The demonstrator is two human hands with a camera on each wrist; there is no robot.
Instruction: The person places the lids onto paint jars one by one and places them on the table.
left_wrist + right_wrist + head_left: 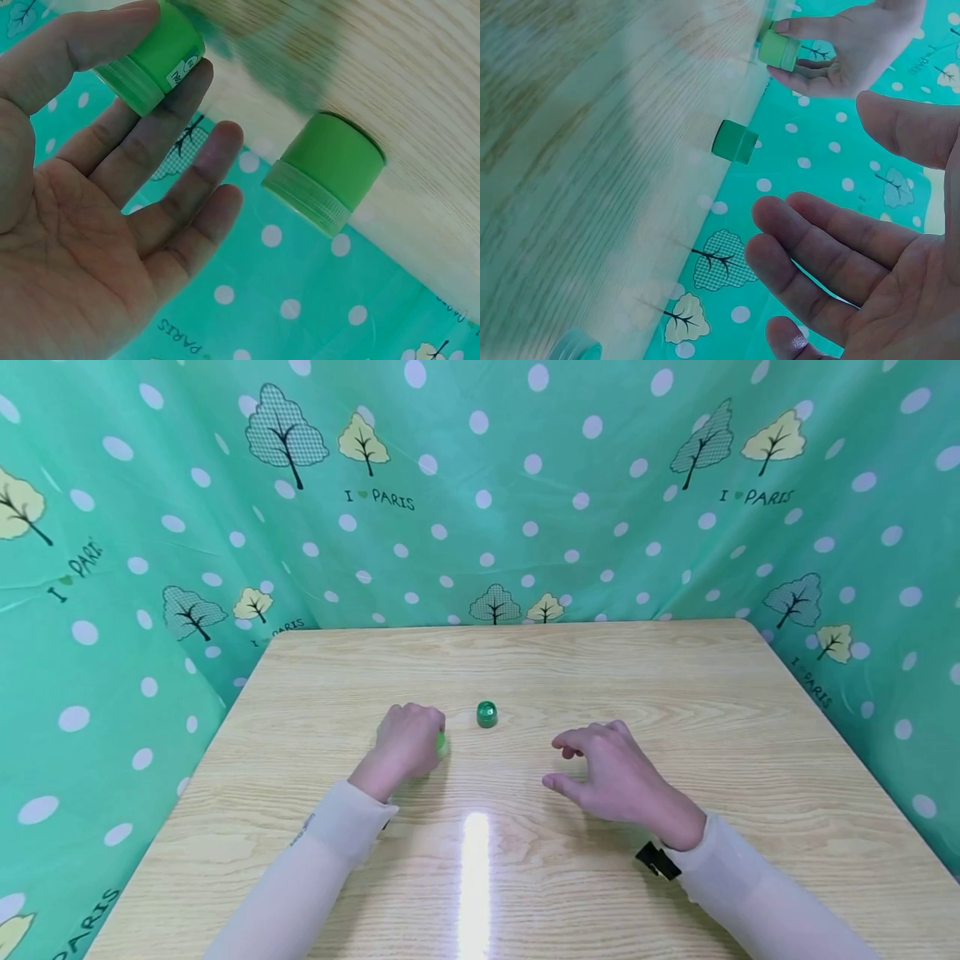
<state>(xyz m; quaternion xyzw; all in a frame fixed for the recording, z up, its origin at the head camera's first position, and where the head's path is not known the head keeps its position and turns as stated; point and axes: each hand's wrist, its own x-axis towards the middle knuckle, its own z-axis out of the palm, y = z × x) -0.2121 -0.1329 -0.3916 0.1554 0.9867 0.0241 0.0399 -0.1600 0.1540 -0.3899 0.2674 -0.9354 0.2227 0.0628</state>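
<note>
My left hand (408,739) pinches a light green jar (154,71) between thumb and fingers, low over the table. The jar has a ribbed see-through lid and a small white label; in the head view only a sliver shows past the fingers. A darker green jar (487,714) stands to the right of that hand, lid up, with nobody touching it. My right hand (615,772) hovers farther right, fingers loosely bent and thumb apart, holding nothing. Low in the right wrist view, a see-through ribbed rim (577,346) shows at the edge, the rest cut off.
A light wood-grain table (600,668) lies under both hands. Green dotted cloth (532,502) with printed trees hangs behind it and along both sides. A bright strip of reflected light (474,885) runs along the table's near middle.
</note>
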